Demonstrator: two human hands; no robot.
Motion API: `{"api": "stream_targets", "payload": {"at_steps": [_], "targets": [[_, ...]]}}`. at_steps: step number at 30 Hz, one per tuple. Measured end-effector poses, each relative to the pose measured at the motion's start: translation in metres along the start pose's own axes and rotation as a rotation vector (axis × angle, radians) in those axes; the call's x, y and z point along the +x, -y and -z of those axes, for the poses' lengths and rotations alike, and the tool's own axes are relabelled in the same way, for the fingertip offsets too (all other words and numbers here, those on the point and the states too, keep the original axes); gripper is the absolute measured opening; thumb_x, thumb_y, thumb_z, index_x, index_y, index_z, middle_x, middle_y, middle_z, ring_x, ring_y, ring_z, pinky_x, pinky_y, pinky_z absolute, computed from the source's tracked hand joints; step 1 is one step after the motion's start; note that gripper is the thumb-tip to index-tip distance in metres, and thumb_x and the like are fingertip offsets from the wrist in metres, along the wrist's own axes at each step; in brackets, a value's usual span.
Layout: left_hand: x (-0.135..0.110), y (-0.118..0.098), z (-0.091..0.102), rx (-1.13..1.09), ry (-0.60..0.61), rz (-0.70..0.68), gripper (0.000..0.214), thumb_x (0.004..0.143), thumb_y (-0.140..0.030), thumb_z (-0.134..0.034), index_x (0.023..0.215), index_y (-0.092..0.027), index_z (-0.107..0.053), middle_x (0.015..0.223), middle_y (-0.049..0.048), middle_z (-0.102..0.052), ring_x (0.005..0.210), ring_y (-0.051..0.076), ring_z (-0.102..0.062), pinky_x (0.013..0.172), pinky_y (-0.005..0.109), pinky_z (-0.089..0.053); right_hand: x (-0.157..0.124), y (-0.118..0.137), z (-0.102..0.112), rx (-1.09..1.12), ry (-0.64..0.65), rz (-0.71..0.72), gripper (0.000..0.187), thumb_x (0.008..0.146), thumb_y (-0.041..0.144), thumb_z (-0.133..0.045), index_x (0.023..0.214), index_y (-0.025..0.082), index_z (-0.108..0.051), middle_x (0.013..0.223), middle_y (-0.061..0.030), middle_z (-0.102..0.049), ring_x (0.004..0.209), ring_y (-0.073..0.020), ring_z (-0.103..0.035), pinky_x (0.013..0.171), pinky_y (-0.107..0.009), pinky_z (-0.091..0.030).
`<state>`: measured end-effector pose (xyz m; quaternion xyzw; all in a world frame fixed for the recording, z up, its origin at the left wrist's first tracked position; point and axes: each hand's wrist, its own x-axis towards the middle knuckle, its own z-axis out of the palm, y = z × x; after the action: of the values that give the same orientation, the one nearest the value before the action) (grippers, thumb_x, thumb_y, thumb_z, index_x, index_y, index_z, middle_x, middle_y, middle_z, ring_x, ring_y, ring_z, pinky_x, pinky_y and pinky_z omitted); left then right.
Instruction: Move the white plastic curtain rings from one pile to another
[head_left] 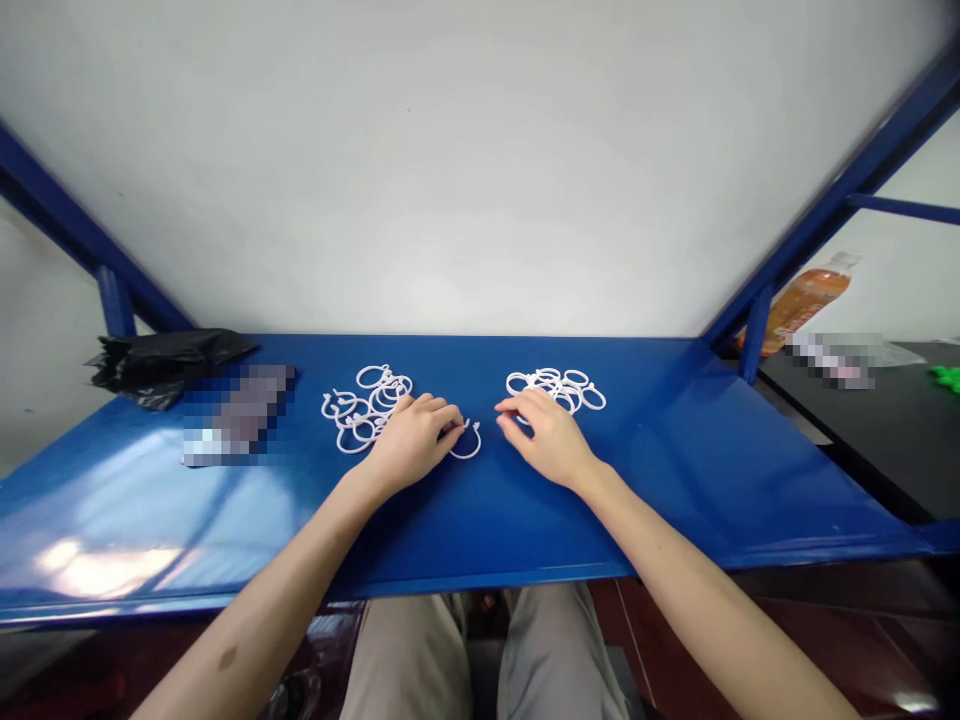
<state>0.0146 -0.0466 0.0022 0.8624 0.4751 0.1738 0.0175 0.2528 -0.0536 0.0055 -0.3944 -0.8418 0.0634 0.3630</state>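
left grip (420,430): can't tell if clamped on open white ring (478,442) at fingertips. right grip (546,432): fingertips apart. best pinch near ring's end.

Workshop-like work station; exact trade could not be told. Blue metal desk (465,540) had plain white wall (442,170) behind, blue frame bars (806,215) slanting at both sides. Loose white rings (551,380) lay in two piles. Black desk (840,430) stood at right. Floor (667,645) was dark red, seamed like tile.
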Motion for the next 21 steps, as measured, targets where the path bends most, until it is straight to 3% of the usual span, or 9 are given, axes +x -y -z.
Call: {"api": "stream_targets", "payload": {"at_steps": [4, 10, 17, 21], "targets": [[0.003, -0.013, -0.005, -0.065, -0.134, 0.068, 0.012, 0.094, -0.023, -0.056, 0.084, -0.021, -0.060, 0.077, 0.0006, -0.068, 0.075, 0.019, -0.061, 0.076, 0.034, -0.040, -0.002, 0.007, -0.008, 0.114, 0.117, -0.129, 0.020, 0.096, 0.038, -0.064, 0.110, 0.024, -0.066, 0.101, -0.0053, -0.073, 0.099, -0.0237, -0.068, 0.088, -0.041, -0.055], [0.004, -0.024, -0.007, -0.253, -0.291, 0.133, 0.007, 0.093, -0.026, -0.058, 0.087, -0.022, -0.058, 0.072, -0.0031, -0.067, 0.065, 0.015, -0.061, 0.070, 0.029, -0.043, -0.002, 0.005, -0.015, 0.360, 0.067, -0.301, 0.012, 0.095, 0.032, -0.062, 0.105, 0.024, -0.063, 0.092, -0.0013, -0.074, 0.084, -0.0175, -0.071, 0.079, -0.033, -0.056], [0.004, -0.026, -0.009, -0.566, -0.145, 0.151, 0.017, 0.100, -0.037, -0.049, 0.102, -0.023, -0.058, 0.077, -0.0029, -0.072, 0.067, 0.015, -0.066, 0.065, 0.026, -0.045, -0.001, 0.005, -0.015, 0.368, -0.001, -0.258, 0.007, 0.096, 0.026, -0.059, 0.098, 0.023, -0.065, 0.088, -0.0003, -0.075, 0.076, -0.0159, -0.070, 0.073, -0.030, -0.054], [0.002, -0.027, -0.011, -0.620, -0.097, 0.133, 0.016, 0.101, -0.036, -0.044, 0.098, -0.024, -0.053, 0.081, -0.0019, -0.073, 0.068, 0.014, -0.066, 0.066, 0.025, -0.047, -0.004, 0.003, -0.018, 0.281, -0.030, -0.155, 0.011, 0.099, 0.026, -0.057, 0.094, 0.023, -0.066, 0.094, -0.0033, -0.075, 0.083, -0.0189, -0.070, 0.076, -0.033, -0.054]]}}
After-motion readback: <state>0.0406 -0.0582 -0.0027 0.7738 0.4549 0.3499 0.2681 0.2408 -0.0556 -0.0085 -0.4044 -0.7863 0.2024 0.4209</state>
